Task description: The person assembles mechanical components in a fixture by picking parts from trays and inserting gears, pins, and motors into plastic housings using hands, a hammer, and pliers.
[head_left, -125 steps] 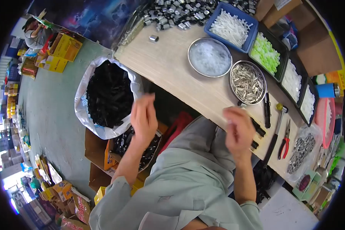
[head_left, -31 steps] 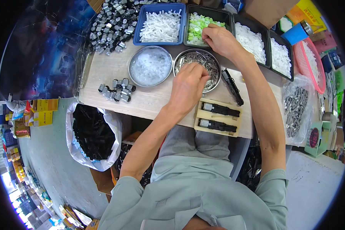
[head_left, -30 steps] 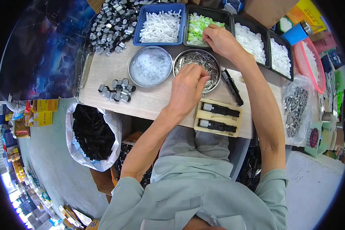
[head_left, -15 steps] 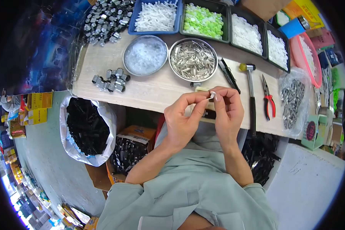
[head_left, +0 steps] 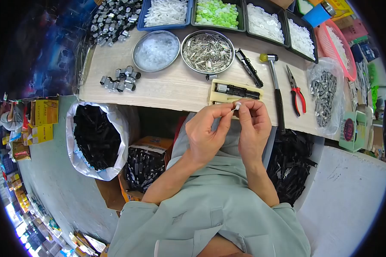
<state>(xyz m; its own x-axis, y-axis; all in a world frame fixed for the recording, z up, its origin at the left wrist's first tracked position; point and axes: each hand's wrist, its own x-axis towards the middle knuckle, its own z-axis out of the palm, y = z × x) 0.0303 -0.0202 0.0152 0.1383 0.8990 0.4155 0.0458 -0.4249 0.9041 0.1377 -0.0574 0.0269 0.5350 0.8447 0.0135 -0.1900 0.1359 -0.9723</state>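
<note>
My left hand (head_left: pixel 209 132) and my right hand (head_left: pixel 252 128) meet just in front of the table's near edge, both pinching. Between their fingertips is a small white plastic piece (head_left: pixel 238 105) with a thin pale stem. The right thumb and finger grip its wider end, while the left fingertips close on the stem side. Just beyond the hands lies a cream-coloured holder (head_left: pixel 213 95), partly covered by them. A black elongated part with a silver end (head_left: pixel 238 90) rests in it.
Behind are a bowl of metal pins (head_left: pixel 207 52), a dish of clear bits (head_left: pixel 155 50) and trays of white and green pieces (head_left: pixel 217 15). To the right lie a black part (head_left: pixel 248 68), a hammer (head_left: pixel 275 85) and red-handled pliers (head_left: pixel 297 94). A white sack (head_left: pixel 122 150) stands left.
The view has tilted so the table sits higher, and the cream holder with its black part now shows more. Both hands keep their pinch on the white piece, nearly unmoved.
</note>
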